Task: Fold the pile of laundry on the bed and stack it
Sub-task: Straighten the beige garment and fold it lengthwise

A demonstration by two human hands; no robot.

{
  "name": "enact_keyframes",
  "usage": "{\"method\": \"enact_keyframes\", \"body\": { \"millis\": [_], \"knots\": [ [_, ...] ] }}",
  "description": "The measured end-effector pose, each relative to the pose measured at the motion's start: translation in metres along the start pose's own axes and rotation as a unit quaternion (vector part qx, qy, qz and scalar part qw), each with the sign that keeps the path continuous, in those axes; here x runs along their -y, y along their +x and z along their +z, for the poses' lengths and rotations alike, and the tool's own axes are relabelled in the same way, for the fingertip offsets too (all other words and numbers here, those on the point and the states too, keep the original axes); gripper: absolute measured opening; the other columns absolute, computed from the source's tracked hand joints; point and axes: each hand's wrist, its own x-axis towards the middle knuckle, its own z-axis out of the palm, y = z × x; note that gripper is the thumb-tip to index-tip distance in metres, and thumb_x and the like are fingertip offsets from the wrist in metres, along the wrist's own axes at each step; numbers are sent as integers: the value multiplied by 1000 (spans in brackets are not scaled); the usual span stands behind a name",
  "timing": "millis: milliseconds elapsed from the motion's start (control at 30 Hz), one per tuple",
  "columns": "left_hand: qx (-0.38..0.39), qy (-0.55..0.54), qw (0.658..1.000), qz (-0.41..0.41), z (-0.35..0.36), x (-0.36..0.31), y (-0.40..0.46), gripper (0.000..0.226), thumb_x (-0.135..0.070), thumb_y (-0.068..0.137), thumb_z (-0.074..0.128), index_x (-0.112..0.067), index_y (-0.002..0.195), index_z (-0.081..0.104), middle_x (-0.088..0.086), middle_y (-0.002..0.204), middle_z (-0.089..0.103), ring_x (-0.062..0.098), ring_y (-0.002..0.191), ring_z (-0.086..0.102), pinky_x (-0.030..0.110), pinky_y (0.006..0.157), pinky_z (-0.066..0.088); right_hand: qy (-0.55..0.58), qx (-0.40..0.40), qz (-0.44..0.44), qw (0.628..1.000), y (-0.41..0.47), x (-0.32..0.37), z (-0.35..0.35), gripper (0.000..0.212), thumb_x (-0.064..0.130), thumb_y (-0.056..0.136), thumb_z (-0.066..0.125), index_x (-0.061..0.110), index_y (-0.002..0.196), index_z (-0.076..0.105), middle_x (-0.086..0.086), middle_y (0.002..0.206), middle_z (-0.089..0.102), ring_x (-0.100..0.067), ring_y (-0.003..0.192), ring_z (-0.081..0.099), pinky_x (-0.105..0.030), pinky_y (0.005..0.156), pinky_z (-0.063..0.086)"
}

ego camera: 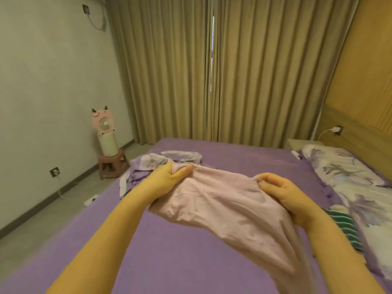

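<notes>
Pink ribbed garment (220, 206) is held up over the purple bed (169, 251), stretched betw. both hands and sagging toward the near right. Its top left edge is gripped by the left hand (167, 183), thumb curled over the fabric and fingers hidden beneath. The opp. edge is pinched by the right hand (282, 194), fingertips bent round a small bunch of cloth. Behind the left hand, a crumpled purple-and-white floral heap (148, 166) is seen lying at the bed's far left edge. A green-and-white striped item (343, 225) is partly seen just beside the right wrist, touching a floral pillow (350, 183) along the bed's right side. On the floor at left, a pink fan (105, 124) is set on a small stool (112, 164). Drawn curtains (212, 71) are seen at the back.
</notes>
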Motion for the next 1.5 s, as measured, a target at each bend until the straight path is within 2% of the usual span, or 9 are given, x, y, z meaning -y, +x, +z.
{"method": "enact_keyframes", "body": {
  "millis": [300, 500, 667, 800, 1100, 1200, 1333, 1433, 1500],
  "knots": [
    [18, -127, 948, -292, 76, 238, -46, 51, -30, 75, 78, -26, 116, 47, -7, 103, 59, 10, 86, 60, 25, 56, 47, -186, 24, 311, 932, 25, -241, 132, 44, 24, 89, 65, 12, 128, 49, -4, 122, 50, -19, 101, 51, -27, 72, 43],
    [-30, -128, 925, -357, 93, 343, -51, 20, -11, 87, 66, -10, 107, 61, 10, 102, 67, 26, 89, 62, 34, 72, 49, -204, 61, 376, 902, 54, -320, 193, 31, -2, 84, 50, 4, 114, 58, -7, 101, 59, -20, 88, 55, -26, 64, 45],
    [-89, -109, 913, -383, 103, 419, -53, 19, -15, 95, 55, -13, 113, 61, 4, 109, 64, 23, 103, 59, 28, 81, 43, -260, 71, 318, 909, 69, -380, 232, 19, 14, 100, 42, 19, 107, 59, 1, 98, 62, -18, 90, 56, -13, 68, 39],
    [-33, -38, 932, -358, 100, 473, -44, 23, -22, 97, 53, -15, 116, 63, 0, 104, 66, 20, 95, 59, 21, 70, 37, -400, 81, 288, 866, 71, -415, 245, 25, 26, 100, 40, 24, 119, 57, -5, 107, 67, -31, 96, 61, -35, 74, 44],
    [57, 270, 917, -287, 87, 572, 10, 56, -16, 94, 55, -10, 146, 34, 19, 134, 51, 39, 117, 51, 46, 87, 43, -383, 89, 265, 880, 146, -487, 297, 9, 28, 95, 53, 22, 102, 56, 13, 80, 54, -17, 77, 56, -28, 63, 35],
    [66, 301, 941, -139, 128, 557, 21, 54, -4, 77, 73, -2, 129, 57, 26, 128, 56, 43, 116, 56, 50, 92, 49, -374, 78, 276, 882, 146, -505, 311, 24, 20, 94, 54, 19, 118, 56, 1, 106, 62, -24, 99, 59, -30, 76, 42],
    [209, 323, 919, 89, 204, 515, 19, 39, -38, 50, 90, -26, 85, 77, -2, 103, 72, 20, 100, 68, 35, 81, 57, -393, 63, 279, 874, 139, -506, 302, 48, 22, 92, 59, 12, 137, 45, -6, 133, 55, -28, 118, 53, -38, 100, 40],
    [286, 349, 892, 29, 247, 493, 10, 49, -46, 75, 72, -31, 121, 64, 0, 138, 54, 21, 132, 46, 42, 104, 42, -409, 64, 299, 860, 127, -503, 275, 49, 25, 93, 57, 13, 139, 43, -7, 129, 58, -28, 114, 56, -38, 97, 43],
    [335, 347, 876, -15, 274, 491, -3, 64, -43, 94, 49, -28, 150, 23, 12, 159, 6, 32, 146, 1, 58, 112, 16, -419, 63, 309, 851, 111, -503, 252, 49, 28, 94, 56, 14, 138, 44, -7, 123, 61, -28, 109, 58, -37, 93, 44]
  ]
}}
